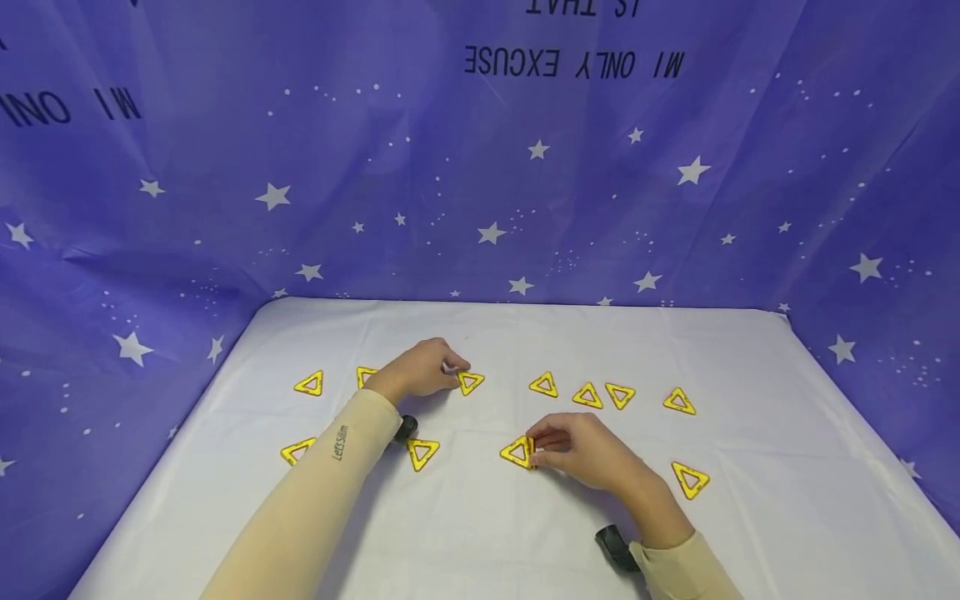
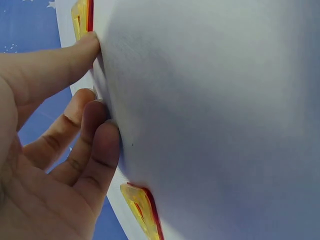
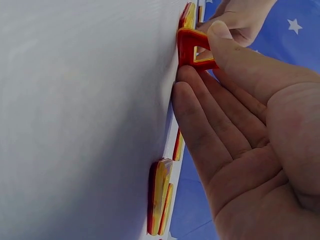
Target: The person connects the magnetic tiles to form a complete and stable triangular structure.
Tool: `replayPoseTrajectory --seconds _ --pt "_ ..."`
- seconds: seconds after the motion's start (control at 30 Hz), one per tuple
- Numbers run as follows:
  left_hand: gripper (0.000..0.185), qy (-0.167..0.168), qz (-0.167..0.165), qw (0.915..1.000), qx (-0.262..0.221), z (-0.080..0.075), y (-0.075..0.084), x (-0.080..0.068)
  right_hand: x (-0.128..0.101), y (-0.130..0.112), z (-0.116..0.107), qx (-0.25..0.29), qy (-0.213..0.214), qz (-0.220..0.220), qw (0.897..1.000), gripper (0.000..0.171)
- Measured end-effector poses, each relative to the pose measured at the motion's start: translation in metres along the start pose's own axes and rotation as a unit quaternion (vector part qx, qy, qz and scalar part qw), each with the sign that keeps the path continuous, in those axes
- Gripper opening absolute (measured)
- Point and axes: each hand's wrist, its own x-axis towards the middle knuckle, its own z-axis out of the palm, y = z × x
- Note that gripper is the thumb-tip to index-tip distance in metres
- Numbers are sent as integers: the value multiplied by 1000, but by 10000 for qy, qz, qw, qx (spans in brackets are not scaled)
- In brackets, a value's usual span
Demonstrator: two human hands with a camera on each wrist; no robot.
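Several flat yellow triangle tiles lie scattered on a white table (image 1: pixel 495 533). My right hand (image 1: pixel 534 446) pinches one yellow triangle (image 1: pixel 517 452) near the table's middle. In the right wrist view this triangle (image 3: pixel 192 47) stands tilted up off the cloth, thumb on its upper edge and fingers (image 3: pixel 200 120) under it. My left hand (image 1: pixel 456 367) rests further back with its fingertips on the table beside another triangle (image 1: pixel 470 382). The left wrist view shows the thumb (image 2: pixel 75 55) just below that tile (image 2: pixel 82 17), with nothing gripped.
More triangles lie at the left (image 1: pixel 310 383) (image 1: pixel 297 451), in front of the left wrist (image 1: pixel 422 452), and in a row at the right (image 1: pixel 587 395) (image 1: pixel 679 402) (image 1: pixel 691 479). A blue star-printed cloth (image 1: pixel 480 183) walls the back and sides.
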Motion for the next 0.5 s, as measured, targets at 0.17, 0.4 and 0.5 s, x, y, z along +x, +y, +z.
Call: replayPoseTrajectory --seconds 0.17,0.4,0.5 --pt "25 66 -61 9999 105 1 0 2 0 0 0 1 -23 -85 10000 26" --pt "20 124 121 9998 19 2 2 0 0 0 0 -58 14 -239 9997 29" --pt "18 172 208 9996 -107 3 7 -3 -1 1 0 -135 9 -199 9997 29"
